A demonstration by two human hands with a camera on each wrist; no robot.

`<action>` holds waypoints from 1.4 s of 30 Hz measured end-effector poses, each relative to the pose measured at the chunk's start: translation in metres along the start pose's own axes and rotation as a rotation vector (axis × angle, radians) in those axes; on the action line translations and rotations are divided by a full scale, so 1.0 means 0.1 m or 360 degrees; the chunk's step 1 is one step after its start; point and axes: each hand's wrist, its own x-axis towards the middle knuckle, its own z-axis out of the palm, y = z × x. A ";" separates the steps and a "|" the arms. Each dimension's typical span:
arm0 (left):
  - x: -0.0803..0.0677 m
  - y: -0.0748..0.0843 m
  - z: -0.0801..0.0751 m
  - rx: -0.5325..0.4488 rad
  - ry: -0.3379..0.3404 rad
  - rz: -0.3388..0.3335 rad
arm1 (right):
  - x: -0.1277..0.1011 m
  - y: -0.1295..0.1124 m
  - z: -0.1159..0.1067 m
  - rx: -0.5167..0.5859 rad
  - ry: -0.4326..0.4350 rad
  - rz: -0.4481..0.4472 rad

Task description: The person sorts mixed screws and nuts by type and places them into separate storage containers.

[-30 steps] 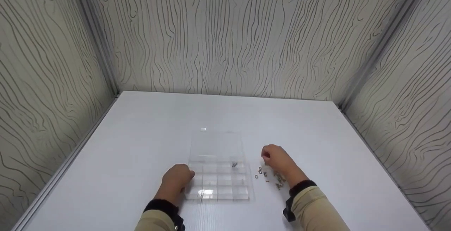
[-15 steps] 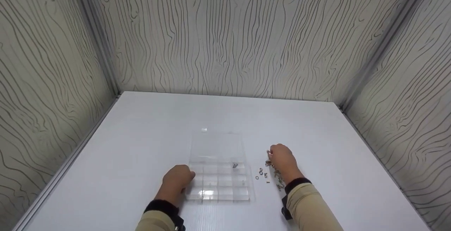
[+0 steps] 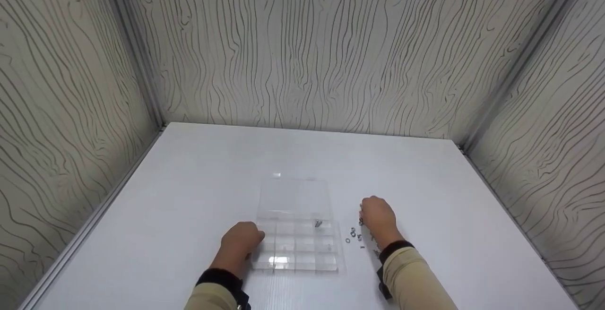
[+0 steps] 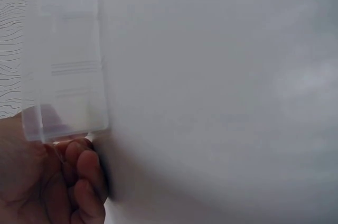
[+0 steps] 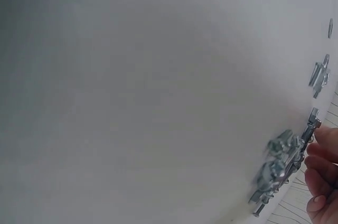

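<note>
A clear plastic compartment box (image 3: 305, 240) lies with its lid (image 3: 294, 195) folded back flat behind it. My left hand (image 3: 241, 240) grips the box's left edge; the left wrist view shows curled fingers (image 4: 87, 168) at the corner of the clear wall (image 4: 74, 102). Several silvery screws (image 3: 318, 223) lie in a back right compartment. My right hand (image 3: 378, 218) is lowered at the pile of small hardware (image 5: 280, 166) to the box's right. Its curled fingertips pinch at a metal screw (image 5: 313, 115) on the pile's edge. The hand and wrist hide much of the pile in the head view.
Between box and pile lie a loose washer (image 3: 348, 240), some nuts (image 3: 353, 233) and a small screw (image 3: 362, 247). The white table (image 3: 212, 168) ends at wood-grain panels (image 3: 302, 55) at the back and both sides.
My right hand has shifted right and slightly nearer along the pile, its fingers closing more. The left hand keeps its grip on the box. The whole head view has shifted a little.
</note>
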 end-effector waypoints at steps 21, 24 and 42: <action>0.02 -0.02 0.05 0.0000 0.0040 0.0052 | -0.03 -0.02 -0.04 0.0125 -0.0095 -0.0031; 0.02 -0.03 0.04 0.0005 0.0054 0.0060 | -0.01 -0.09 -0.10 0.0230 -0.0115 -0.0050; 0.01 -0.05 0.02 -0.0047 0.0046 0.0081 | -0.20 -0.52 -0.28 0.0656 -0.0130 -0.0633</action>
